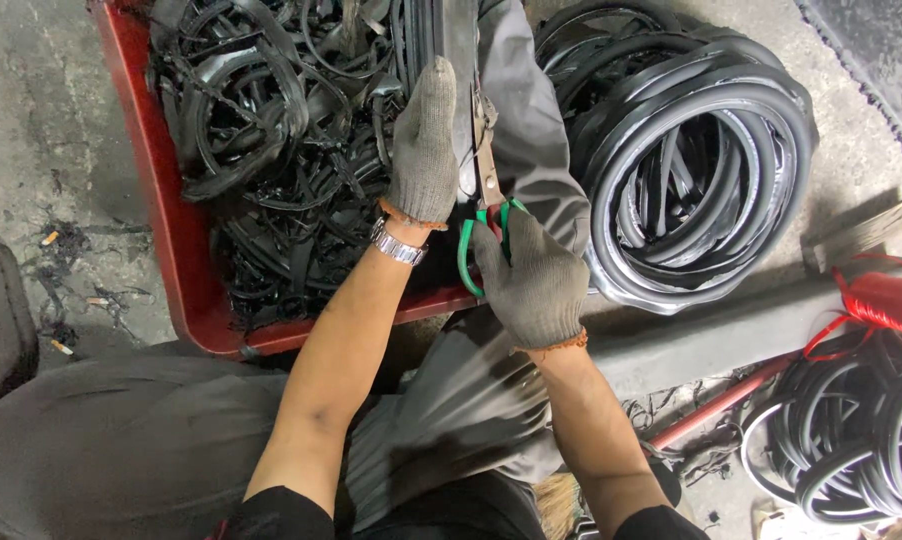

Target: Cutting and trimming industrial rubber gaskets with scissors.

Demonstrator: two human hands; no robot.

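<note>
Concrete floor, red bin (166,210), grey rubber strip (531,130); green-handled scissors (486,215)

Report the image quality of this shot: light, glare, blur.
Head view: even, soft light; glossy highlights on the coiled black rubber rings; motion streaks smear the grey trouser cloth low in frame; the gloved left hand, right hand and green-handled scissors stay fairly sharp.
</note>
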